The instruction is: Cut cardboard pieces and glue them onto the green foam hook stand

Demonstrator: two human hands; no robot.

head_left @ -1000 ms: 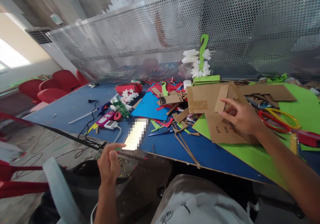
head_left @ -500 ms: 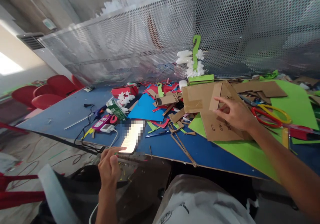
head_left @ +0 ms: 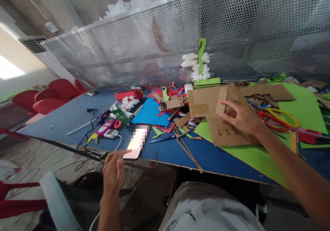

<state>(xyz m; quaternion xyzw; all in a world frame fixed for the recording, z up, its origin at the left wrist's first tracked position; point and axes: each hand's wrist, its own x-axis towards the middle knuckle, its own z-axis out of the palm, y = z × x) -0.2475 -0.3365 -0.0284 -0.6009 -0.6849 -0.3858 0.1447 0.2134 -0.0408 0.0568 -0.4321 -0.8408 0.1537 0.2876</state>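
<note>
My left hand point(head_left: 113, 170) is at the front table edge, with its index finger stretched out onto the lower screen of a lit smartphone point(head_left: 135, 145). The other fingers are loosely bent and hold nothing. The phone lies on the blue table, and its upper screen is pixelated. My right hand point(head_left: 243, 117) has its thumb and index fingertips on a narrow cardboard strip point(head_left: 221, 98), a little apart from each other. Behind and under the strip lies a larger printed piece of cardboard point(head_left: 202, 102), on top of a green sheet point(head_left: 247, 160). My remaining right fingers are curled and partly hidden.
Red and yellow scissors point(head_left: 281, 119) lie right of my right hand. A blue pen point(head_left: 162, 138), a blue sheet point(head_left: 151, 112) and cardboard scraps cover the middle. A charger point(head_left: 110, 133) with cables sits left of the phone. A green stand with white pieces point(head_left: 201, 72) rises before the perforated metal panel point(head_left: 175, 34).
The phone screen shows a different, pinker lower area. My left hand has shifted very slightly right and down with its finger still on the phone. My right hand has barely moved.
</note>
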